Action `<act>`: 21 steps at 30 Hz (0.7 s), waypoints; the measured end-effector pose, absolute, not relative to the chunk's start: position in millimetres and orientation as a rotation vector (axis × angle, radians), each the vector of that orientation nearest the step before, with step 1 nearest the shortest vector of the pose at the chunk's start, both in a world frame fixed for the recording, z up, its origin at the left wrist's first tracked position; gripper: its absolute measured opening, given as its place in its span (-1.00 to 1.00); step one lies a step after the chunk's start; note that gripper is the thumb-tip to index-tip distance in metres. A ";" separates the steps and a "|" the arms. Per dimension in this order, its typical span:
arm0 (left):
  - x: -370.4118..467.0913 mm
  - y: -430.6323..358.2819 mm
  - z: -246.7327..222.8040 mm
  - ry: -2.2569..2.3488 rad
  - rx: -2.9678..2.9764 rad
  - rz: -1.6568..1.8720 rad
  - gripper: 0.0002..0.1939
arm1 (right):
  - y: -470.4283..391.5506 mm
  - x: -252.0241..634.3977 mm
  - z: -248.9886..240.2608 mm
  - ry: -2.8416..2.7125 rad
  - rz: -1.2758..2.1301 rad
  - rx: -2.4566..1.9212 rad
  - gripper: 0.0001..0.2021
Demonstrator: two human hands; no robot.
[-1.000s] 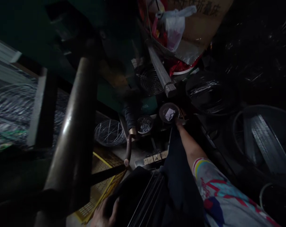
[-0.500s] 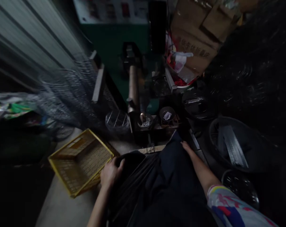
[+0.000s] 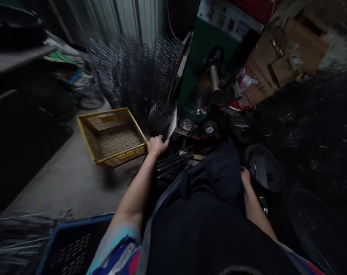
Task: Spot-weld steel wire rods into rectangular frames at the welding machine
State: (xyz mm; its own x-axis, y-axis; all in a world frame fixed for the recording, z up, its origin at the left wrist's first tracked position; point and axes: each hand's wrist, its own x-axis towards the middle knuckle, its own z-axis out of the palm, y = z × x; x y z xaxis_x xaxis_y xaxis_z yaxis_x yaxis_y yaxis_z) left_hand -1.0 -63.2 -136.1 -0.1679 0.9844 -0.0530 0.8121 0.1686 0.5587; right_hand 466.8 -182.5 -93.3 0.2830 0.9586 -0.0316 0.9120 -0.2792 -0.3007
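Note:
My left hand (image 3: pixel 158 145) is closed at the right corner of a yellow crate (image 3: pixel 124 156), its fingers curled over something dark that I cannot make out. Beside it, thin dark rods (image 3: pixel 173 162) lie in a loose bundle. My right hand (image 3: pixel 245 176) is at the right edge of the dark apron (image 3: pixel 199 198) over my lap, near a dark round tub; its fingers are mostly hidden. A bowl of small shiny pieces (image 3: pixel 187 124) and a second bowl (image 3: pixel 210 128) stand in front, below a green machine (image 3: pixel 203 42).
Wire racks (image 3: pixel 136 68) stand against the corrugated wall. A blue crate (image 3: pixel 73 225) sits at the lower left. On the right is a round tub (image 3: pixel 265 168) with flat grey strips in it. Cardboard (image 3: pixel 276 65) leans at the upper right.
The view has swung to the left, bringing the blue crate into sight. My left hand has moved forward along the yellow crate's side. My right hand has shifted down beside the apron.

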 end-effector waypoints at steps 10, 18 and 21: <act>-36.2 -129.8 -138.0 1.863 1.785 0.821 -0.58 | -197.1 482.5 -81.9 -1.709 0.122 -2.070 -0.67; -27.4 -192.0 -135.4 1.729 1.861 0.880 -0.71 | -122.8 387.6 -75.6 -2.044 0.311 -1.713 -0.64; -20.4 -178.6 -130.9 1.695 1.896 0.771 -0.74 | -81.3 321.3 -98.0 -2.331 0.621 -1.485 -0.74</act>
